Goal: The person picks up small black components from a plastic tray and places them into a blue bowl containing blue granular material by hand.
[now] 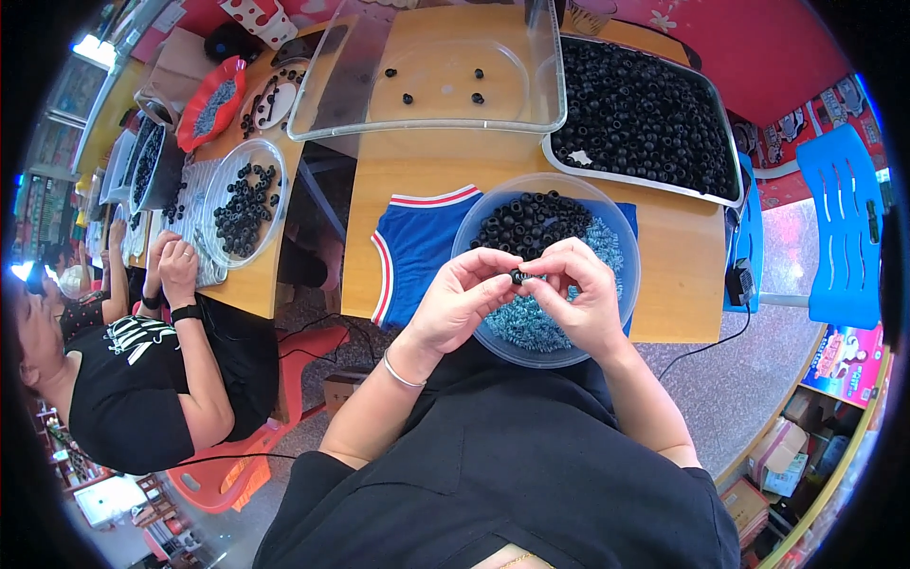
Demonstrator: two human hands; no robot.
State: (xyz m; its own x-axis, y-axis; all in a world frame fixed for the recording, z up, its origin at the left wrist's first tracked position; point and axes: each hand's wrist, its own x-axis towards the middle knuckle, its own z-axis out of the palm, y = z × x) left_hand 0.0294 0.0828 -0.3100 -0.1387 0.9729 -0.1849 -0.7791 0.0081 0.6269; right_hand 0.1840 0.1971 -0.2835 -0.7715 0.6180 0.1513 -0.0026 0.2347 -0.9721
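Observation:
Over a clear round tub (633, 284), my left hand (463, 296) and my right hand (583, 299) meet at the fingertips. Both are closed in a pinch around one small black round part (518, 276). Whether a second little piece sits between the right fingertips is too small to tell. Inside the tub, black round parts (536, 220) with holes lie in a heap on the far side. Small light-blue pieces (531, 324) cover the near and right side. Under the tub is a blue cloth with red-and-white trim (412, 247).
A white-rimmed tray (654, 185) full of black parts stands far right. A large clear bin (427, 125) with several black parts lies beyond the tub. At the left table, a co-worker's hands (176, 270) are near a clear bowl (270, 152). A blue chair (839, 228) stands right.

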